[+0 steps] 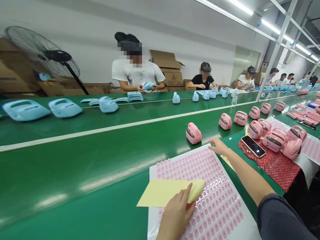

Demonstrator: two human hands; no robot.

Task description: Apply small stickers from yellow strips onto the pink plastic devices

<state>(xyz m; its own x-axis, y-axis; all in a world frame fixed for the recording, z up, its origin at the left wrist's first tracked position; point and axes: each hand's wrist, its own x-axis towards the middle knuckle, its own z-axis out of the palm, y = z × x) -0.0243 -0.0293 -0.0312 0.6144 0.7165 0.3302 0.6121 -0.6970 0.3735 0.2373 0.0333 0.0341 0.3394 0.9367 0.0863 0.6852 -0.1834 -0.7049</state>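
Note:
My left hand (178, 211) is closed on a pale yellow sheet of paper (160, 192), whose right end curls up under my fingers. The paper lies over part of a large white sheet of stickers (220, 190) with rows of small, glossy pink oval pieces. My right hand (219, 147) is stretched out to the far right corner of this sticker sheet, with thumb and fingertips at its edge; the grip there is small and hard to see. Just beyond that corner, a pink plastic case with a handle (193, 134) stands upright on the green belt.
More pink cases (276, 139) crowd the right side beside a phone (253, 146) and red bubble wrap (282, 170). Blue cases (65, 108) line the far belt. Several people sit across from me; one holds a blue case (148, 86). A water bottle (234, 97) stands near the divider.

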